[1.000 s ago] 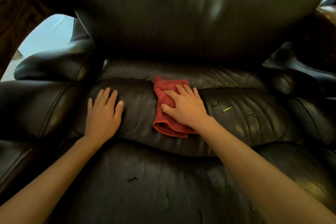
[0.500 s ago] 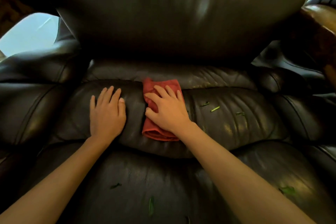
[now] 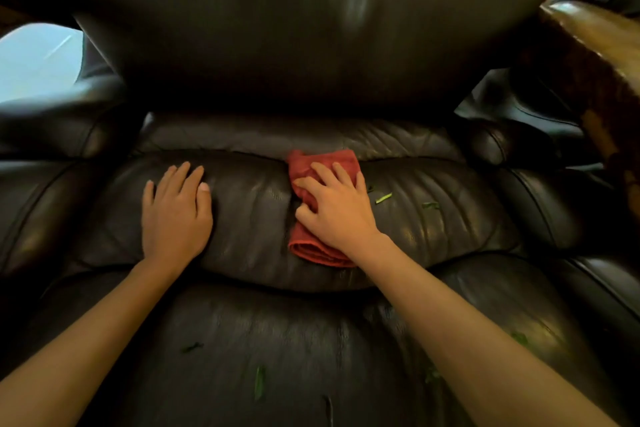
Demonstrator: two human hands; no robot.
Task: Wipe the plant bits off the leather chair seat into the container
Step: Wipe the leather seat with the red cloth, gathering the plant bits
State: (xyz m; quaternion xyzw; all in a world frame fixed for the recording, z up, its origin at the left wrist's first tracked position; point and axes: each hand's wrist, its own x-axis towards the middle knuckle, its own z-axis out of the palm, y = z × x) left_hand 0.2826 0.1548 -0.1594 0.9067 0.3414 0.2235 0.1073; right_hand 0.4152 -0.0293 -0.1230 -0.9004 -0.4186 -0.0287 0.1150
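A dark leather chair seat [image 3: 249,218] fills the view. My right hand [image 3: 337,210] presses flat on a folded red cloth [image 3: 311,250] at the back of the seat. My left hand [image 3: 175,215] lies flat and empty on the leather to its left. Small green plant bits [image 3: 383,198] lie just right of the cloth, with another bit [image 3: 430,205] further right. More bits [image 3: 259,386] are scattered on the front cushion between my forearms. No container shows in the view.
The chair's backrest [image 3: 294,28] rises behind the hands. Padded armrests flank the seat at left [image 3: 38,191] and right [image 3: 568,204]. A wooden piece of furniture [image 3: 595,45] stands at the upper right. Pale floor [image 3: 34,55] shows at the upper left.
My right hand has slid the red cloth a little to the right, toward the green bits. My left hand stays flat on the seat. The camera view has shifted slightly.
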